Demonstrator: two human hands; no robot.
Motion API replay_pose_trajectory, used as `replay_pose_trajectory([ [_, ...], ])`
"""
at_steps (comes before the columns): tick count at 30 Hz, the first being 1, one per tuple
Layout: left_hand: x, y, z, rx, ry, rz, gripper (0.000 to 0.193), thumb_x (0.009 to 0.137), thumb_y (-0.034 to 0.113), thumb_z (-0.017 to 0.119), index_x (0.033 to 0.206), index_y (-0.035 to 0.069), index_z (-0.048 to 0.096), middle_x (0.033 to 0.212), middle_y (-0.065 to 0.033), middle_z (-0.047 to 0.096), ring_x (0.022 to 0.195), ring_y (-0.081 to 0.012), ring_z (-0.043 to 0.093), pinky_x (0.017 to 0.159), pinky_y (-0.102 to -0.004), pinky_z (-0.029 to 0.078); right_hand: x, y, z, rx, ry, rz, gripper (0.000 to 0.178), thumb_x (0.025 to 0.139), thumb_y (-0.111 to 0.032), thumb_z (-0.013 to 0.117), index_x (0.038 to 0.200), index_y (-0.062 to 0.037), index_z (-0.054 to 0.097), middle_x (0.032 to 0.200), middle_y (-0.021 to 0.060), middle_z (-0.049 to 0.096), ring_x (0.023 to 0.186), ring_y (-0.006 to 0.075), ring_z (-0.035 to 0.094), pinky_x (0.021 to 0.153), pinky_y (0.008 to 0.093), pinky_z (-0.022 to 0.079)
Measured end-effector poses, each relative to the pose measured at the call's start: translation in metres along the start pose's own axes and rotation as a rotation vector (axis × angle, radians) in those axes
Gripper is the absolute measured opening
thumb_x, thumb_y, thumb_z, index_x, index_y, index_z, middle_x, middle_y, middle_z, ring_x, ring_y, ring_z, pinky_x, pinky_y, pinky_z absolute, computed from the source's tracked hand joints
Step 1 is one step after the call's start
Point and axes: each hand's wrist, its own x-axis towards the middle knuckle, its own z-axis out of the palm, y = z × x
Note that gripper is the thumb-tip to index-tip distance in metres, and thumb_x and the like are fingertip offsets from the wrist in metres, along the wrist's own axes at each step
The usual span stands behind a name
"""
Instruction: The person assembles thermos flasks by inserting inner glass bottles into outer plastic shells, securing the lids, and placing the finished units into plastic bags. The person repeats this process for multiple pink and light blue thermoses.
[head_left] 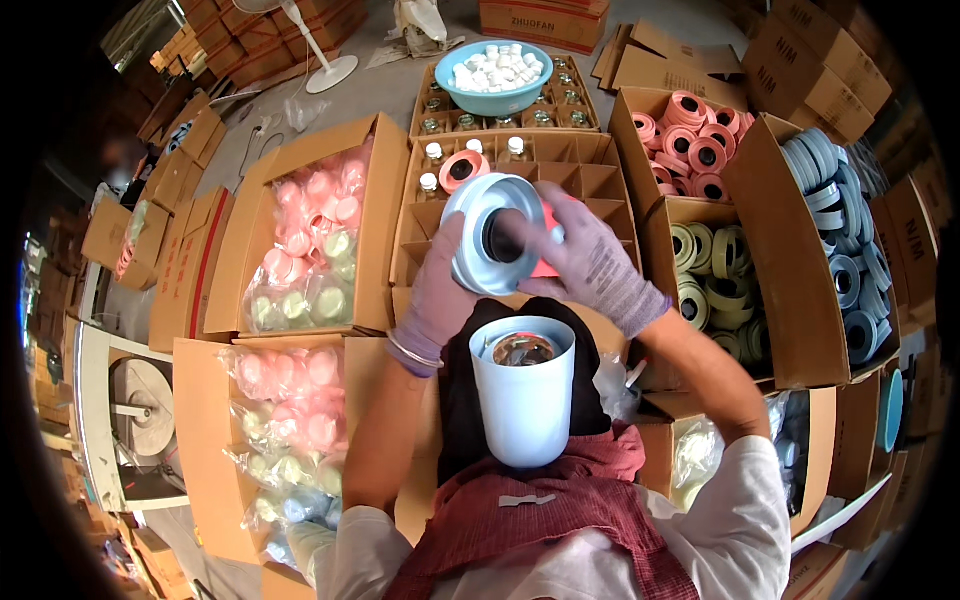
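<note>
My gloved left hand (440, 270) grips the left rim of a light blue plastic collar (470, 262) with a black round centre. On the collar's right side is my gloved right hand (600, 250), its fingers bent at the rim and partly smeared over the black centre. Below them, a light blue cylinder (522, 400) stands upright on my lap, with a shiny glass-like liner (524, 349) inside its open top. Just past my hands, a pink collar (463, 170) lies on a divided carton (590, 185) among white-capped bottles (516, 150). Part of a red-pink piece (545, 265) shows behind the right hand.
Cartons of pink collars (683, 145), green collars (700, 245) and blue collars (848, 280) stand at right. Bagged pink and green parts (315, 205) fill cartons at left. A blue basin (495, 100) of white caps rests on a far carton of glass jars. A fan (325, 65) stands behind.
</note>
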Motion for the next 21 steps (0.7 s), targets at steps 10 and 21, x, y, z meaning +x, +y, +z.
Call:
replay_pose_trajectory([
  [10,0.012,0.009,0.054,0.6,0.25,0.335,0.051,0.086,0.027,0.07,0.131,0.006,0.057,0.131,-0.0102,0.057,0.112,-0.0263,0.056,0.095,-0.038,0.047,0.023,-0.004,0.02,1.151,0.15,0.822,0.063,0.09,-0.042,0.065,0.133,-0.0001,0.044,0.118,0.0205,0.061,0.097,0.0334,0.066,0.078,0.0399,0.056],
  [21,-0.012,-0.009,-0.026,1.075,-0.563,0.465,0.068,0.068,0.036,0.081,0.132,0.02,0.061,0.142,-0.0012,0.05,0.126,-0.0307,0.046,0.106,-0.0456,0.037,-0.069,0.047,0.029,1.184,-0.802,1.165,0.036,0.096,-0.028,0.055,0.126,-0.0069,0.056,0.111,0.0103,0.064,0.083,0.0141,0.069,0.069,0.0288,0.06],
])
